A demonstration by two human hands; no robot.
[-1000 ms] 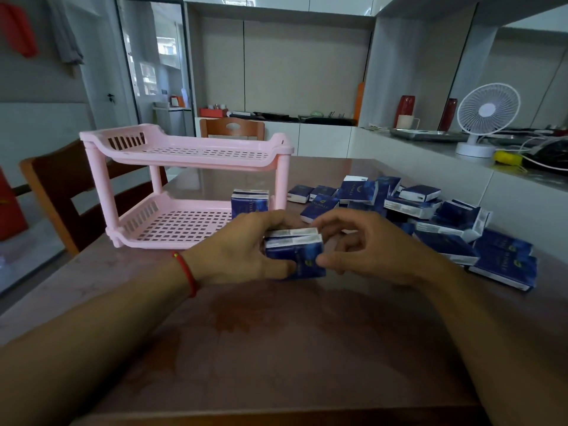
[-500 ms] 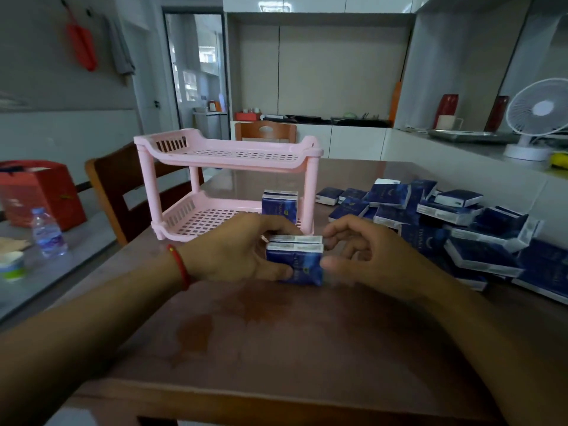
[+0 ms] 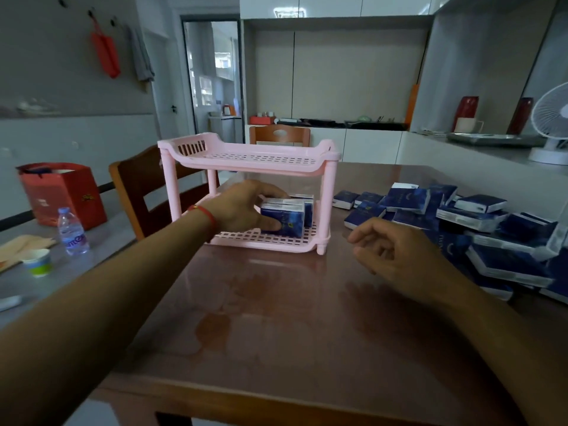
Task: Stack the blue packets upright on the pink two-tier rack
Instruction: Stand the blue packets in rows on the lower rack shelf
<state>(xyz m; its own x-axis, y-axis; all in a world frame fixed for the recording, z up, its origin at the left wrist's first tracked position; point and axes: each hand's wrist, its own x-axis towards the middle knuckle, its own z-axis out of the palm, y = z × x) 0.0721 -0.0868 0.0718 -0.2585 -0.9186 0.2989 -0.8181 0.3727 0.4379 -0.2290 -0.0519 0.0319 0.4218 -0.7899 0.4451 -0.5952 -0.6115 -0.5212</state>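
Note:
The pink two-tier rack stands on the brown table, its top tier bare. My left hand reaches into the lower tier and grips a blue packet, which stands upright on the lower shelf. Right behind it stands another upright blue packet, mostly hidden. My right hand hovers over the table to the right of the rack, fingers loosely curled, holding nothing. A heap of several blue packets lies flat on the table at the right.
A wooden chair stands left of the rack. On the grey surface at the left are a red bag, a water bottle and a paper cup. A white fan stands on the counter at the right.
My left hand has carried the blue packet from the table front into the rack's lower tier. My right hand has let go of it and drawn back to the right.

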